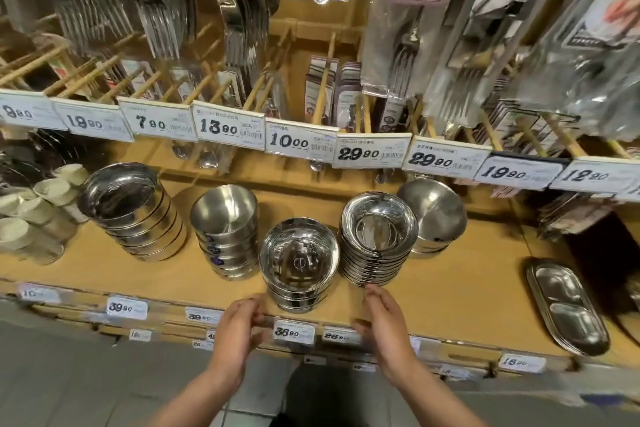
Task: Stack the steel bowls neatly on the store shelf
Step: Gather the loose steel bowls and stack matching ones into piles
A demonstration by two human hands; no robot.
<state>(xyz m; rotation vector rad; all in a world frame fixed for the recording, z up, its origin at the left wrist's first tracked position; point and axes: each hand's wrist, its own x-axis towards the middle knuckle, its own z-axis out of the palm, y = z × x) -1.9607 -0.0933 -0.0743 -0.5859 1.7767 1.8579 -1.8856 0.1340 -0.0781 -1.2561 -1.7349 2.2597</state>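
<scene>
Five stacks of steel bowls stand on the wooden shelf (pixel 450 291). From left to right: a tilted stack of wide bowls (pixel 131 215); a stack of deep bowls (pixel 225 232) bearing small purple stickers; a near stack (pixel 299 267) at the front edge, centre; a tall stack of thin-rimmed bowls (pixel 377 239) just right of it; and a far stack (pixel 433 215) with its top bowl tilted. The bowl count within each stack cannot be told reliably. One divided steel tray (pixel 568 305) lies at the right end of the shelf, and a group of pale cups (pixel 38 204) stands at the left end. Both hands are held just in front of the shelf edge, either side of the near stack and apart from it. The left hand (pixel 235 329) has loosely curved fingers and grips nothing. The right hand (pixel 384 319) has relaxed, nearly straight fingers and grips nothing; its fingertips lie just below the base of the thin-rimmed stack. The upper price rail (pixel 301 142) carries tags reading 18.90, 7.90, 13.90, 10.00, 29.90, 29.90, 19.90 and 12.90. Tags on the front edge (pixel 294 332) read 39.90, 39.90 and 36.90; the remainder are blurred. Packaged cutlery (pixel 242 10) hangs above.
</scene>
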